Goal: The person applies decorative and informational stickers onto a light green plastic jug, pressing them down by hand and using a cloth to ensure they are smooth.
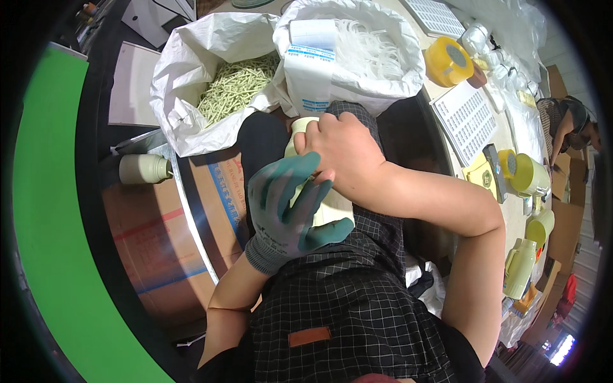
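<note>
I observe both grips in the head view. The left grip (285, 214), in a grey and green glove, is half curled over the lower part of a pale green container (336, 209); its fingers point up and its thumb lies to the right. I cannot tell how firmly it bears on the surface. The right grip (345, 148), bare, is closed over the container's upper end with its fingers bent. The container is positioned at the lap, above a checked apron (357, 319). Two open white sacks stand beyond: the left contains thin pale green pieces (236, 86), the right translucent white rings (370, 51). To the right, the tabletop carries a yellow tape roll (449, 60), a printed sheet (465, 121) and a handled flask (520, 268).
</note>
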`<state>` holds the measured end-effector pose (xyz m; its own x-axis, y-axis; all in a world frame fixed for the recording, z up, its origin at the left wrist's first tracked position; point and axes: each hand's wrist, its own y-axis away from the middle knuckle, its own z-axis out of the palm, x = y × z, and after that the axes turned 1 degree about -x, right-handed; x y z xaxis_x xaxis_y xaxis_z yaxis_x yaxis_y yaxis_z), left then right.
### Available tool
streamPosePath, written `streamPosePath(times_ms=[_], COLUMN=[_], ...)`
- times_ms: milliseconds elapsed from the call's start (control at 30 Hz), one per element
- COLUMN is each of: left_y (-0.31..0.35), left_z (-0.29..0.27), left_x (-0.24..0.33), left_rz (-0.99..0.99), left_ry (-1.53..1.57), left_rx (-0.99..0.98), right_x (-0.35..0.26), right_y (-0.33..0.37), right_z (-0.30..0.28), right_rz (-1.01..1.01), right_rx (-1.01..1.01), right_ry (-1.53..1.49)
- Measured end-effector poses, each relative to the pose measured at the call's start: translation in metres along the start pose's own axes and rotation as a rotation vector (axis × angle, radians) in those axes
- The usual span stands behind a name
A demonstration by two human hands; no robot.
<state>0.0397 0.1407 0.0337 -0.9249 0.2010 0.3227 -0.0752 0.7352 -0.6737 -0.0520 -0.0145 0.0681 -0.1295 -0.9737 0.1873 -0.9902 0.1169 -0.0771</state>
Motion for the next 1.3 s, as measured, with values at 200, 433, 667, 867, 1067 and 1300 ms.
streamPosePath(times_ms=[200,433,667,867,1067,1300], left_y=[-0.002,-0.011,-0.006,-0.004,0.022,0.106], left_z=[-0.002,-0.005,0.001,0.003,0.002,-0.008], left_x=[0.01,0.019,0.021,0.02,0.011,-0.011], left_rz=[-0.046,-0.099,-0.148,-0.071,-0.038,-0.326], left_ry=[-0.046,-0.092,-0.087,-0.051,0.079,-0.015], left_rx=[-0.044,-0.092,-0.148,-0.156,-0.085,-0.332], right_x=[-0.002,-0.006,-0.007,-0.003,0.024,0.161], right_y=[0.007,0.008,0.013,0.018,0.04,0.257], right_z=[-0.003,0.005,0.012,0.012,0.014,0.09], right_rz=[-0.029,-0.039,-0.036,-0.056,0.155,1.254], right_rx=[0.065,0.139,0.114,0.192,0.301,0.186], right_ry=[0.003,-0.034,-0.094,-0.233,-0.333,0.077])
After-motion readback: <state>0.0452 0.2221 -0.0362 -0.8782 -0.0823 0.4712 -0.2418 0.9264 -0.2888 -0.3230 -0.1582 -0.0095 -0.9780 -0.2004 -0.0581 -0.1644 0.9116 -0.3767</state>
